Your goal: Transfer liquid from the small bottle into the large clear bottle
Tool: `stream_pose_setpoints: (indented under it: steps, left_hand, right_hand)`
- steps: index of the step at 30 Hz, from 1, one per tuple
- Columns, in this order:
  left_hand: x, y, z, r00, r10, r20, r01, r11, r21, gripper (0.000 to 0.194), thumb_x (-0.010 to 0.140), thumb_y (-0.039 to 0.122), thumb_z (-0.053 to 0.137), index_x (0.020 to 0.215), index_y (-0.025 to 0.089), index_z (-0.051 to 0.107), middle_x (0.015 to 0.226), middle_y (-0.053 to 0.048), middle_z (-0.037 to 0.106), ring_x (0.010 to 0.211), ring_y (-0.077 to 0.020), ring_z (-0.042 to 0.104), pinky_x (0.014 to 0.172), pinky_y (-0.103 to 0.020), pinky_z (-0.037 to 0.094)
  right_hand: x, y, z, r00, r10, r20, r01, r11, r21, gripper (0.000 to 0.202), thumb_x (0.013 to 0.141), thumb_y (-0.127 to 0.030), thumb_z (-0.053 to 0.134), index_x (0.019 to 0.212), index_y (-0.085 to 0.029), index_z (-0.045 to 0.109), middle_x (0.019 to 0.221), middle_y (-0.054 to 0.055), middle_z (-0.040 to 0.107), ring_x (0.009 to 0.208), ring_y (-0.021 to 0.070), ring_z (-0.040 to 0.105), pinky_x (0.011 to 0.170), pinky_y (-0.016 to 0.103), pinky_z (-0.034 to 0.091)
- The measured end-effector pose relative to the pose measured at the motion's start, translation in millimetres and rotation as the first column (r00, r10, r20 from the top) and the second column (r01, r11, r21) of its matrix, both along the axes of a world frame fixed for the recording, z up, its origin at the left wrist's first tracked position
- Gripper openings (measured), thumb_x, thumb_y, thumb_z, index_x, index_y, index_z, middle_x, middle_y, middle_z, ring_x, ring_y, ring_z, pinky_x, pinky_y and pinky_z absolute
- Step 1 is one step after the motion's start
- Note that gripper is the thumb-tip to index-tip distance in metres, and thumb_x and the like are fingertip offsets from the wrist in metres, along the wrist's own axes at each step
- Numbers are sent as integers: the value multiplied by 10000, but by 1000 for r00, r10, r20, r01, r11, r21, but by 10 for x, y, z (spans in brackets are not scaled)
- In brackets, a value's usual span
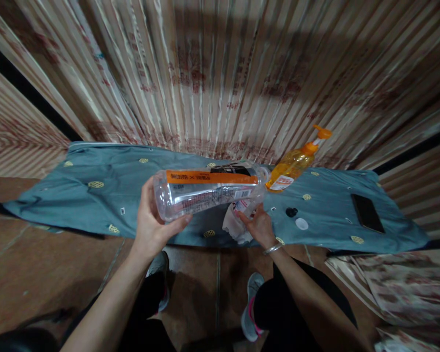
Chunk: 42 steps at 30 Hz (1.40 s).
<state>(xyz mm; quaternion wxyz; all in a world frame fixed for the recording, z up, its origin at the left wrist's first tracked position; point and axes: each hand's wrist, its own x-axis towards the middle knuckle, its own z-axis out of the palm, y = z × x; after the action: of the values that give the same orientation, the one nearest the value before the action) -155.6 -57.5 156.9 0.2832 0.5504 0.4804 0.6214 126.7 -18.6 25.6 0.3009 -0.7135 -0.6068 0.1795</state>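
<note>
A large clear bottle (205, 190) with an orange and silver label lies tilted nearly sideways, its neck to the right. My left hand (156, 220) is wrapped round its base end. Below the neck, my right hand (256, 225) is closed round a smaller clear container (250, 204), partly hidden by the fingers. A white crumpled cloth or tissue (235, 224) hangs beside that hand. Just right of the big bottle's neck stands an orange pump bottle (291, 167) with yellow liquid.
The narrow surface is covered by a teal cloth (95, 200) with yellow prints. On its right side are a black cap (291, 212), a white disc (301, 224) and a dark phone (367, 212). Striped wrapped panels (212, 73) rise behind it.
</note>
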Motion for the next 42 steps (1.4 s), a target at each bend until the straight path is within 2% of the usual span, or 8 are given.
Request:
stream_pose_setpoints:
  steps: [9,21,26,34,42]
  left_hand:
    - [1,-5,14,998,-9,60,11,999,-34,914,513,398,972,1308,209,563,1332,-141,679,1242,-369,680,1012,-508,628]
    - [3,11,4,999,-11,41,11,1000,-9,900,520,418,970,1304,218,574,1330,-135,678,1233,-360,682,996,-504,637]
    - [-4,18,-5,1000,-4,24,5,1000,-11,908,524,418,966,1315,212,572,1354,-143,667,1267,-367,668,1052,-517,606]
    - [-12,23,-9,1000,10,12,-10,1000,-30,924,515,426,964,1323,206,572,1368,-151,666,1283,-372,661,1110,-551,559]
    - [-9,7,-10,1000,-2,27,3,999,-47,939,522,429,964,1339,216,555,1396,-155,655,1312,-386,648,1092,-552,576]
  right_hand:
    - [9,1,-33,1000,13,-4,-13,1000,28,661,845,-553,764,1290,-116,545,1075,202,807,905,322,807,769,367,624]
    - [4,16,-6,1000,4,19,-4,1000,7,686,834,-529,771,1308,-92,535,1099,220,797,967,343,794,827,394,622]
    - [19,15,-22,999,27,38,-27,1000,-7,698,858,-544,745,1319,-71,518,1087,234,797,967,354,794,813,402,620]
    - [21,9,-16,998,29,54,-29,1000,6,648,858,-551,750,1273,-98,544,1100,227,796,990,345,793,826,390,616]
    - [7,2,27,998,3,60,-3,1000,-9,623,839,-564,748,1228,-120,549,1034,211,801,949,343,792,778,380,612]
